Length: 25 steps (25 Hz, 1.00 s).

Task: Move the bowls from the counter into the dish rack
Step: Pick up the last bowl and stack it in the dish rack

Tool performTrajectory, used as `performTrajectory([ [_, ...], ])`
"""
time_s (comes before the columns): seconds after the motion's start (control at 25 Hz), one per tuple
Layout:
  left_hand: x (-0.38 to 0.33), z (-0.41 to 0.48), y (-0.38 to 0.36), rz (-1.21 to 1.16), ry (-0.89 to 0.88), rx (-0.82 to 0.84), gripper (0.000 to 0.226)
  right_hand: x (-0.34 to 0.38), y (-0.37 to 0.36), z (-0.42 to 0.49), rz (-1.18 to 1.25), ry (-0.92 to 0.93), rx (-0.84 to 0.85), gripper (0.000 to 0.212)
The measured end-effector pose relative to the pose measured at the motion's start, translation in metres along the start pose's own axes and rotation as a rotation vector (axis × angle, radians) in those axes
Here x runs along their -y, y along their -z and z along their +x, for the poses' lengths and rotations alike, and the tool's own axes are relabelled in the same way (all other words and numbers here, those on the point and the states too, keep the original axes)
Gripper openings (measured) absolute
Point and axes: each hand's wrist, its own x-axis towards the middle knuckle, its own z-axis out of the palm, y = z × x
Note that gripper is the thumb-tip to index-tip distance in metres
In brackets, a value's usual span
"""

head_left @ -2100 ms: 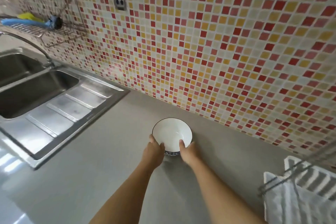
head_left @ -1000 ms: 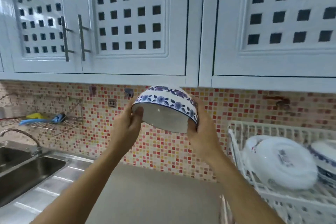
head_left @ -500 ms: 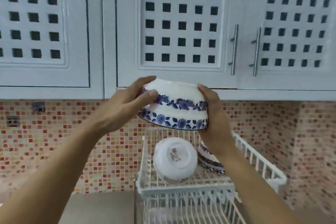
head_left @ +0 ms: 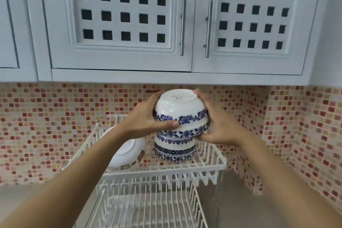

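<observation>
Above the upper tier of the white wire dish rack (head_left: pixel 220 164), an upside-down blue-flowered bowl (head_left: pixel 180 112), foot ring up, gripped from both sides. Left hand (head_left: pixel 146 118) wrapped around its left wall, thumb pressed across the near blue band; right hand (head_left: pixel 218 126) cupping the right wall and rim, fingers curled over the base. Directly beneath, touching or nearly so, an upturned stack of blue-patterned bowls (head_left: pixel 174 149) on the rack's right part. To the left, a tilted white bowl (head_left: pixel 127 151), partly behind the left forearm. Farther back, mosaic tile wall (head_left: pixel 55 116) and white cupboard doors (head_left: pixel 122 18).
</observation>
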Motion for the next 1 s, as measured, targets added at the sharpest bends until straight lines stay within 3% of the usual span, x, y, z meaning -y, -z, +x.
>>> performTrajectory([
  [0.08, 0.007, 0.002, -0.012, 0.044, 0.026, -0.029, 0.111, -0.012, -0.002, -0.002, 0.101, -0.01, 0.133, 0.113],
  [0.16, 0.011, 0.0, -0.023, 0.083, 0.024, -0.038, 0.111, -0.023, -0.009, -0.003, 0.184, -0.037, 0.146, 0.104],
  [0.28, 0.014, -0.002, -0.041, 0.195, 0.014, 0.002, 0.113, -0.04, -0.024, -0.001, 0.276, -0.051, 0.12, 0.112],
  [0.6, 0.035, -0.008, -0.077, 0.387, 0.062, 0.124, 0.14, -0.058, -0.061, -0.003, 0.047, 0.013, 0.195, 0.13],
  [0.84, 0.05, -0.009, -0.092, 0.404, 0.084, 0.075, 0.135, -0.058, -0.065, 0.001, -0.112, 0.031, 0.239, 0.134],
  [1.0, 0.057, -0.01, -0.094, 0.401, 0.106, 0.088, 0.138, -0.061, -0.066, 0.001, -0.036, -0.008, 0.285, 0.131],
])
